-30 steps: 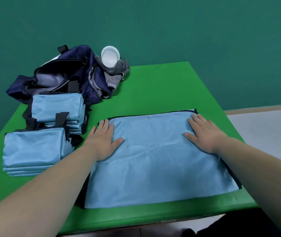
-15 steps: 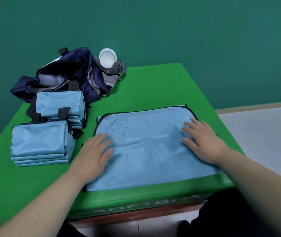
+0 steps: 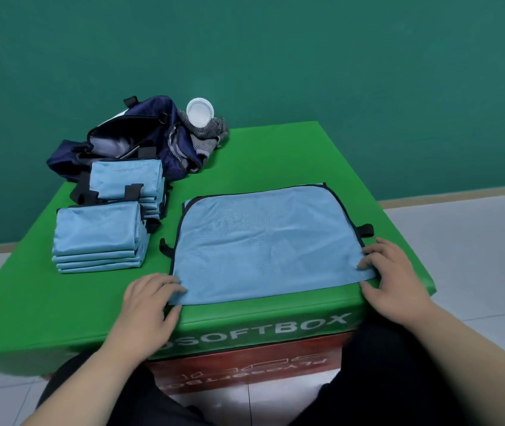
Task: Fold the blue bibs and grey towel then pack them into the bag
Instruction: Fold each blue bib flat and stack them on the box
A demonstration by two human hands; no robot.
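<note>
Both hands at the near corners of a spread blue bib

Blue bib (image 3: pixel 263 241) laid flat and open on the right half of the green worktop (image 3: pixel 276 155), black-edged, its near edge close along the front rim, a black strap tab (image 3: pixel 365 230) poking out at each side.

Left hand (image 3: pixel 149 305) at the near left corner, palm down, fingers (image 3: pixel 168 282) bent over the cloth, thumb tucked against the edge just below: corner pinched. Right hand (image 3: pixel 392 272) at the near right corner, fingertips on top of the cloth, thumb at the edge beneath: corner pinched too. Both forearms bare, reaching in from the bottom of the view, dark-clothed knees below.

Left of the bib, apart from it, a near stack of folded bibs (image 3: pixel 97 235); just behind and touching that, a far stack of folded bibs (image 3: pixel 125 179) with black straps showing. Behind the stacks, at the far left corner, the dark blue bag (image 3: pixel 128 139), slumped, mouth open. Against the bag's right side, the grey towel (image 3: pixel 206 136), crumpled, with a white cup (image 3: pixel 200 112) tilted on top of it.

Worktop padded, white letters reading SOFTBOX on its front face, a red base (image 3: pixel 245 367) underneath. Teal wall (image 3: pixel 276 56) behind, pale tiled floor (image 3: pixel 475 241) on both sides
</note>
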